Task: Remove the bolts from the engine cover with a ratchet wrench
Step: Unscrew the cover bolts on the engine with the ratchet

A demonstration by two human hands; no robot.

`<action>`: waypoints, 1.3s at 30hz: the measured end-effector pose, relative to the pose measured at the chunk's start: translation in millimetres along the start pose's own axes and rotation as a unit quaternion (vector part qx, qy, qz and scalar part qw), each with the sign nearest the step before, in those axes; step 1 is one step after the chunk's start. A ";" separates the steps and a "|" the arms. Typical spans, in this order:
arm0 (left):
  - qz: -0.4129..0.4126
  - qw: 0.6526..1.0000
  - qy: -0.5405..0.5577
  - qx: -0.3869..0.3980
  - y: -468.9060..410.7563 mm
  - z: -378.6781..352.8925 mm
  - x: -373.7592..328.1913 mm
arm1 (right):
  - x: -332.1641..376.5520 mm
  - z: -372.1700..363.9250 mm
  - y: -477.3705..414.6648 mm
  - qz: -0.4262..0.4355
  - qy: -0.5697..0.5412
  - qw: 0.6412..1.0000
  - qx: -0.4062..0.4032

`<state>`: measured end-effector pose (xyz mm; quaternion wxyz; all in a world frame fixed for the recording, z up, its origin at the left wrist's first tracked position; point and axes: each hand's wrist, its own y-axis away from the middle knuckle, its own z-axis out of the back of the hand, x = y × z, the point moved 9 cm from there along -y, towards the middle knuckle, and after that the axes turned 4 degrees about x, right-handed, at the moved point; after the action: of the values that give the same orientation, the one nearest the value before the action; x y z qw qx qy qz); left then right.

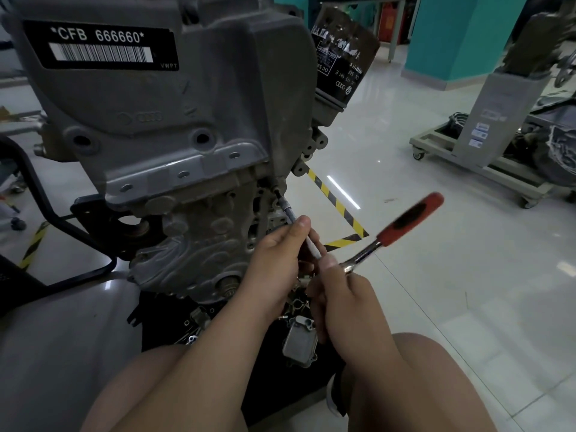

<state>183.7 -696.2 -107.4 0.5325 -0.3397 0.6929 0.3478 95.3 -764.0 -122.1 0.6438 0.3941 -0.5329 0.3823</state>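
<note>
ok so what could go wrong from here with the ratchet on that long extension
1. The extension bar runs long and slanted to the socket under the engine cover; it could tip off the hidden bolt and round it.
2. The right hand grips the ratchet wrench at its head, not the red handle; a slip could hit the left hand pinching the bar.
3. A freed bolt may drop among the loose parts below.

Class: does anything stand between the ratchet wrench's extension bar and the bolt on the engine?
Nothing visible does. The extension bar runs clear from the left hand to the bolt beneath the engine cover, where its tip sits.
</note>
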 end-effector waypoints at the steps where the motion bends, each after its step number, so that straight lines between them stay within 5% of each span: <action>1: -0.004 1.000 -0.003 0.005 -0.1 -0.6 -0.7 | -7.5 -1.6 -1.5 -0.050 -0.060 0.997 0.011; 6: -0.014 0.999 -0.026 0.019 -0.6 -4.0 0.4 | -17.8 -25.7 3.1 -0.200 -0.397 0.890 0.102; 11: -0.013 0.999 -0.022 0.023 -0.7 -4.1 3.4 | -4.2 -44.3 17.1 -0.236 -0.529 0.790 0.201; 14: -0.011 1.000 -0.008 0.013 -1.3 -3.5 5.9 | -1.0 -49.1 20.9 -0.237 -0.541 0.772 0.234; 17: -0.016 1.000 -0.004 -0.010 -0.4 -0.6 4.7 | -3.2 -52.8 21.5 -0.238 -0.512 0.790 0.240; 23: -0.044 0.998 -0.022 -0.047 4.4 2.6 0.9 | -24.3 -33.4 10.2 -0.240 -0.366 0.889 0.132; 29: -0.048 0.996 -0.013 -0.076 5.4 0.0 -1.6 | -21.9 -24.0 12.0 -0.226 -0.405 0.882 0.085; 32: -0.043 0.996 -0.010 -0.074 5.1 1.0 -1.8 | -20.3 -18.7 10.8 -0.197 -0.363 0.908 0.065; 36: -0.036 0.998 -0.005 -0.056 5.5 2.2 -3.2 | -5.1 7.1 6.0 -0.074 -0.090 0.993 -0.012; 39: -0.033 0.998 -0.010 -0.050 6.6 4.4 -4.1 | 18.6 20.5 8.5 0.042 0.152 0.985 -0.068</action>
<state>181.1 -688.6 -103.5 0.5328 -0.3848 0.6581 0.3674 82.2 -778.0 -100.5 0.7258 0.2638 -0.4699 0.4275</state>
